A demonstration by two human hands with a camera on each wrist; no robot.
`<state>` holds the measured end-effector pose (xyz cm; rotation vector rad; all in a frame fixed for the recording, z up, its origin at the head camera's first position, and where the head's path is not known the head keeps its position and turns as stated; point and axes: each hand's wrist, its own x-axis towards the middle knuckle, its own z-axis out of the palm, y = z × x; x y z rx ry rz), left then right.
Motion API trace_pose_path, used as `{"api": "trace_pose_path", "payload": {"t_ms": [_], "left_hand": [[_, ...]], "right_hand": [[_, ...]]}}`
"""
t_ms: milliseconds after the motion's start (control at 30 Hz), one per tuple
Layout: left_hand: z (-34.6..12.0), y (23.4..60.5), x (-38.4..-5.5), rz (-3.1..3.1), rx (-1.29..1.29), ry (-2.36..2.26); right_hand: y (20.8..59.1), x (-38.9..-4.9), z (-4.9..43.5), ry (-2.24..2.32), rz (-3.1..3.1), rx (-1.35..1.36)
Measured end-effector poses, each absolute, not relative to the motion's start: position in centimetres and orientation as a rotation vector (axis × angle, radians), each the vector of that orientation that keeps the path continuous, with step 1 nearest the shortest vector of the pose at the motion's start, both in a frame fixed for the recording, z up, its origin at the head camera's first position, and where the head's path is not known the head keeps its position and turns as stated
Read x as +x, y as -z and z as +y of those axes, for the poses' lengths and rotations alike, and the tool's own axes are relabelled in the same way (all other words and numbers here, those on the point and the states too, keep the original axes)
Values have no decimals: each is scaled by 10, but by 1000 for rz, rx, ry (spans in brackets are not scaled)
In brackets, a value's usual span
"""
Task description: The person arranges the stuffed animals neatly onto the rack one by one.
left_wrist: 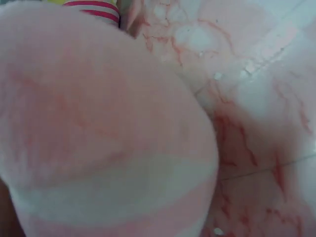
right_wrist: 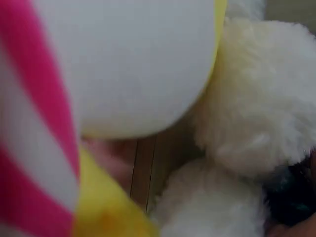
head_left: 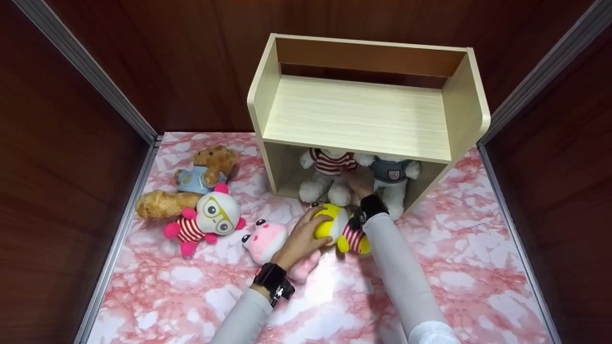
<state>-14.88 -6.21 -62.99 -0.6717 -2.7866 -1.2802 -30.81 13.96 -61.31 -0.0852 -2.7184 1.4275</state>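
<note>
My left hand [head_left: 302,239] grips a yellow plush toy [head_left: 355,240] by its round yellow-and-white head, fingers curled over it. The toy wears a pink-striped shirt and lies on the floor before the shelf. Under my left wrist lies a pink plush toy [head_left: 266,239], filling much of the left wrist view. Inside the shelf's lower compartment, my right hand [head_left: 357,182] touches a white teddy bear in a red-striped shirt [head_left: 330,165]. To its right sits a white teddy bear in a grey top [head_left: 389,171]. The shelf board hides both bears' heads.
The pale wooden shelf [head_left: 356,117] stands against the dark back wall. At left lie a panda plush toy with yellow glasses [head_left: 217,212], a brown teddy bear in a blue top [head_left: 203,172], and a brown furry toy [head_left: 165,204]. Dark side walls [head_left: 62,157] flank the marbled floor [head_left: 191,296].
</note>
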Motion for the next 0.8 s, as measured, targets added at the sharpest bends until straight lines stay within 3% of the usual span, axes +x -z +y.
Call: {"api": "trace_pose_path", "payload": {"t_ms": [333,700,800], "left_hand": [[-73,636,-134,-2816,-632,1185],[-85,641,-133,-2765,-606,1243],[-86,641,-132,-2752,-607,1245]], "right_hand": [[619,-312,150,-841,-2885,-145],[594,-292,153,-1341,-2880,18],[590,-279,148,-1231,-2852,70]]}}
